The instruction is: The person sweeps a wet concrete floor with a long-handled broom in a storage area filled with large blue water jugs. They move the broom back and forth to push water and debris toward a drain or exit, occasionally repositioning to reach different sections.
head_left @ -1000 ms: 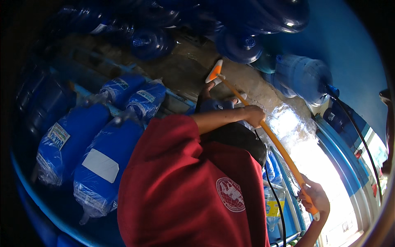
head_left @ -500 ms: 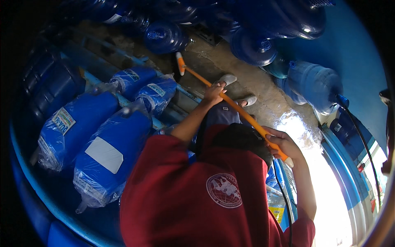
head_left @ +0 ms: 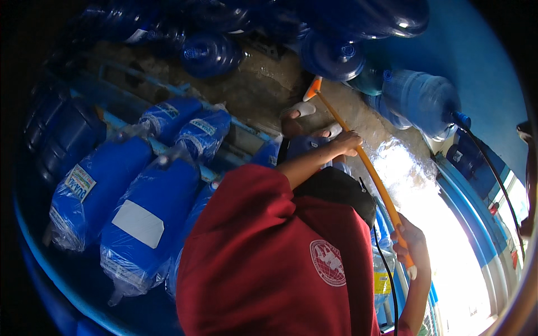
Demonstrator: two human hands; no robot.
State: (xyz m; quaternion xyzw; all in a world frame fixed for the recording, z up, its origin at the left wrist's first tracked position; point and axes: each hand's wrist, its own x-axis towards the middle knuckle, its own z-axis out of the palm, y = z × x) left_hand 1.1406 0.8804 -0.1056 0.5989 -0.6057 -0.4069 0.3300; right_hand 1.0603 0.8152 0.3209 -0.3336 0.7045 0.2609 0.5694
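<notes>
I hold a long orange floor squeegee (head_left: pixel 374 173) in both hands. My left hand (head_left: pixel 347 144) is closed round the middle of its pole. Nearer my body and to the right, my right hand (head_left: pixel 411 241) wraps the pole close to its white-tipped end. The orange and white head (head_left: pixel 312 88) rests on the wet-looking floor (head_left: pixel 269 84), just beyond my feet. It lies close to a dark blue water jug (head_left: pixel 333 56).
Plastic-wrapped blue water containers (head_left: pixel 140 215) sit on a blue rack (head_left: pixel 249 127) to my left. Several blue jugs (head_left: pixel 207 54) line the far side. Clear jugs (head_left: pixel 420 101) stand at right, near a black cable (head_left: pixel 493 182). Bright light covers the right-hand floor.
The squeegee head has swung to the right across the floor, toward the far jug. Both hands have shifted right and nearer my body, still gripping the pole, and my torso has turned.
</notes>
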